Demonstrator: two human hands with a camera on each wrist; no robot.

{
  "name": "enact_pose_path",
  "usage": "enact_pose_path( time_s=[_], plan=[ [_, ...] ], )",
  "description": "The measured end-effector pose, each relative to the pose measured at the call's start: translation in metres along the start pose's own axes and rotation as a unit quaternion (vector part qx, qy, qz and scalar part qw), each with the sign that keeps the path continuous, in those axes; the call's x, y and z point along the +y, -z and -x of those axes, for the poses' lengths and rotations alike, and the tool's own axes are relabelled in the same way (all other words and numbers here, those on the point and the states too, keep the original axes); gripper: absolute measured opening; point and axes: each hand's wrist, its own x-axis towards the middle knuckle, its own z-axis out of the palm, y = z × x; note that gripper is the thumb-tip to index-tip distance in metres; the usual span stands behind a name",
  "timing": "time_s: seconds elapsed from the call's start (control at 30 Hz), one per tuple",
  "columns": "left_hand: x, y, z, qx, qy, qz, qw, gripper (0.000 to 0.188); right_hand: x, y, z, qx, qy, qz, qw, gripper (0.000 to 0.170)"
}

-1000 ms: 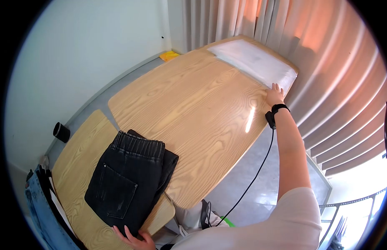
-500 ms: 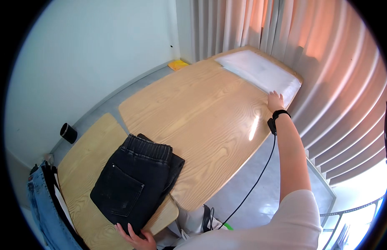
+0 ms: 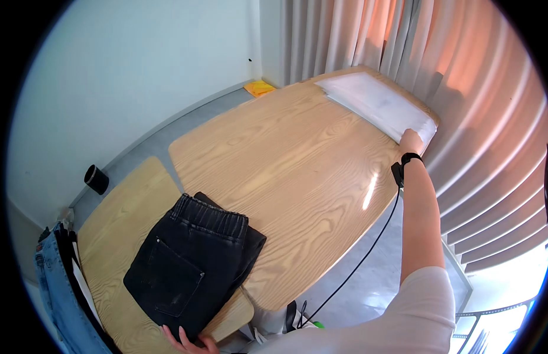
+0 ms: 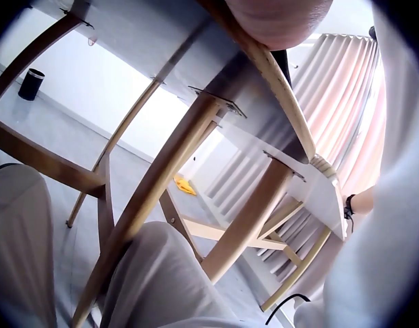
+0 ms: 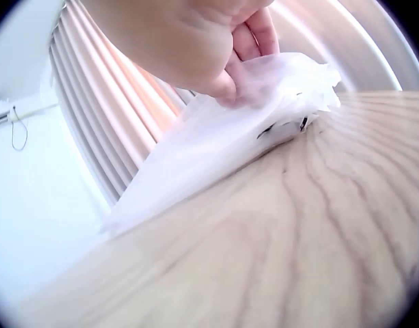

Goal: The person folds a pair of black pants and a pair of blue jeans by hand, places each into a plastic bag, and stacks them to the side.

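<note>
At the far right of the wooden table [image 3: 256,159] lie flat, translucent white plastic bags [image 3: 377,103]. The right hand [image 3: 411,141] pinches their near corner; in the right wrist view the thumb and curled fingers of the right hand [image 5: 223,61] hold the lifted edge of the plastic [image 5: 196,147]. Folded black trousers [image 3: 185,253] with an elastic waistband and a back pocket lie at the near left. The left hand [image 3: 188,342] rests at their bottom edge, fingers extended over the cloth. Only part of the left hand [image 4: 281,20] shows in the left wrist view.
Blue jeans [image 3: 58,283] and other garments hang at the left edge. A black bin [image 3: 96,179] and a yellow item [image 3: 259,88] are on the floor by the wall. Pleated curtains [image 3: 480,135] line the right side. A black cable [image 3: 362,265] runs from the right wrist.
The right hand has moved onto the corner of the plastic, and its fingers have gone from spread to curled around it. The left hand remains by the trousers. The head view has shifted slightly.
</note>
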Motion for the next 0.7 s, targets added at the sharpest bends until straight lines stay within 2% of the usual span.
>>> enact_pose_path(
  time_s=[0.07,0.13,0.17,0.23,0.27,0.33,0.37,0.43,0.47,0.57,0.63,0.67,0.7],
  plan=[
    [0.002,0.000,-0.001,-0.004,0.006,0.000,1.000,0.050,0.004,-0.001,-0.005,0.015,-0.007,-0.002,1.000,0.018],
    [0.002,0.000,-0.001,-0.008,0.010,-0.004,1.000,0.049,0.005,0.008,0.002,-0.012,0.048,-0.013,0.999,0.024],
    [0.001,0.000,-0.001,-0.006,0.003,-0.004,1.000,0.049,0.007,0.008,0.004,-0.014,0.047,-0.011,0.999,0.024],
    [0.000,0.000,0.000,-0.002,-0.003,-0.003,1.000,0.049,0.013,-0.002,-0.001,-0.062,0.068,-0.104,0.990,0.031],
    [0.000,-0.001,0.000,0.001,-0.005,-0.004,1.000,0.049,0.016,-0.011,-0.006,-0.061,0.068,-0.104,0.990,0.031],
    [-0.001,-0.001,0.000,0.004,-0.006,-0.004,1.000,0.049,0.026,-0.044,-0.026,-0.038,0.109,-0.192,0.975,0.035],
    [-0.001,-0.001,0.001,0.000,-0.006,-0.010,1.000,0.049,0.027,-0.048,-0.031,-0.037,0.109,-0.192,0.975,0.035],
    [-0.001,0.001,0.000,-0.003,-0.005,-0.015,1.000,0.050,0.026,-0.048,-0.035,-0.011,0.075,-0.321,0.944,0.034],
    [0.000,0.002,-0.001,-0.009,-0.007,-0.010,1.000,0.050,0.027,-0.047,-0.036,-0.010,0.075,-0.321,0.944,0.034],
    [-0.001,0.004,0.000,-0.020,-0.004,-0.008,1.000,0.051,0.017,-0.022,-0.026,0.029,0.049,-0.321,0.945,0.033],
    [-0.002,0.004,0.001,-0.027,0.002,-0.010,1.000,0.051,-0.002,0.001,-0.013,0.152,0.043,-0.343,0.926,0.030],
    [-0.003,0.004,0.000,-0.025,-0.003,-0.006,1.000,0.052,-0.016,0.014,-0.007,0.152,0.046,-0.343,0.926,0.030],
    [-0.005,0.003,0.001,-0.026,-0.009,-0.002,1.000,0.052,-0.030,0.027,0.002,0.147,0.104,-0.367,0.913,0.028]
  ],
)
